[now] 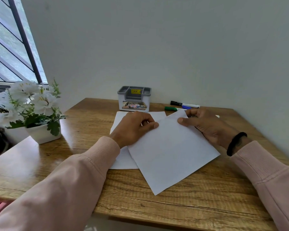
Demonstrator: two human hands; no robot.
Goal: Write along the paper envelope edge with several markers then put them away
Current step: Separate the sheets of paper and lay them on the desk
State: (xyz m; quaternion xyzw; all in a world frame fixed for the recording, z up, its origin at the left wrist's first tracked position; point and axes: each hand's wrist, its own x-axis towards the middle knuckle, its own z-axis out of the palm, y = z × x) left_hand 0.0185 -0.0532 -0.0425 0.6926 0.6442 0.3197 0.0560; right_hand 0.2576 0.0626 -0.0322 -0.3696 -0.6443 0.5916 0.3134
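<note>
A person in pink sleeves holds a white paper envelope (172,154) at an angle on a wooden desk (190,205), both hands at its far end. The left hand (133,129) presses down on the envelope's left edge, fingers curled and thumb laid flat on the paper. The right hand (208,127) pinches the far right corner, thumb on top, fingers curled behind; a black band (235,143) circles that wrist. The envelope is plain, unmarked and smooth, its near corner pointing toward the person, and it lies partly over a second white sheet (123,160) that shows beneath the left hand. Just beyond the right hand's grip lie three markers against the wall: a black marker (183,104), a blue marker (186,107) and a green marker (171,108), all partly hidden by the fingers or the paper. Beyond the left hand stands a grey-and-white pen holder (134,99). Far to the left of that hand sits a white pot of white flowers (32,107).
</note>
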